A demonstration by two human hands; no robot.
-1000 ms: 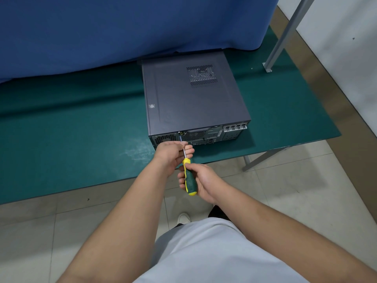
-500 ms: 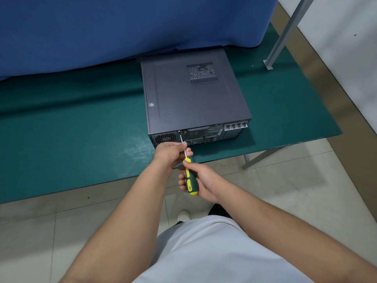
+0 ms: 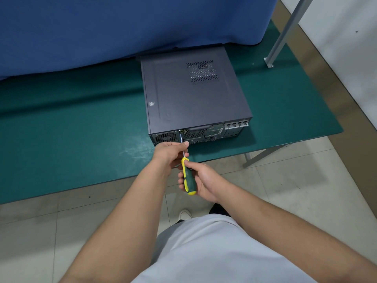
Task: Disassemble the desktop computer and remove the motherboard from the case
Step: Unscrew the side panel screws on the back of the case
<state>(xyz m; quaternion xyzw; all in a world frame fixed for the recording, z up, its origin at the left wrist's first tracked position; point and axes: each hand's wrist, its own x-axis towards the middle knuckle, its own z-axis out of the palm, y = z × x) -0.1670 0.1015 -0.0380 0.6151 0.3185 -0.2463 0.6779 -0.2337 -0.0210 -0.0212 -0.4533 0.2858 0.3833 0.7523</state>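
A dark grey desktop computer case [image 3: 193, 94] lies flat on the green table [image 3: 71, 129], its rear panel with vents and ports facing me. My right hand [image 3: 201, 180] grips the green and yellow handle of a screwdriver [image 3: 188, 178]. The metal shaft runs up to the top edge of the rear panel, where its tip meets the case. My left hand [image 3: 170, 153] pinches the shaft just below the tip, close against the rear panel. The case's lid is closed, so the motherboard is hidden.
A blue cloth [image 3: 122, 27] hangs behind the case along the table's far edge. A metal post [image 3: 285, 31] stands on the table at the right rear. The table's near edge runs just under my hands, with tiled floor [image 3: 285, 190] below.
My hands and the screwdriver stay at the same spot on the rear panel. The right hand's hold on the handle has shifted slightly, and the view has drifted a little.
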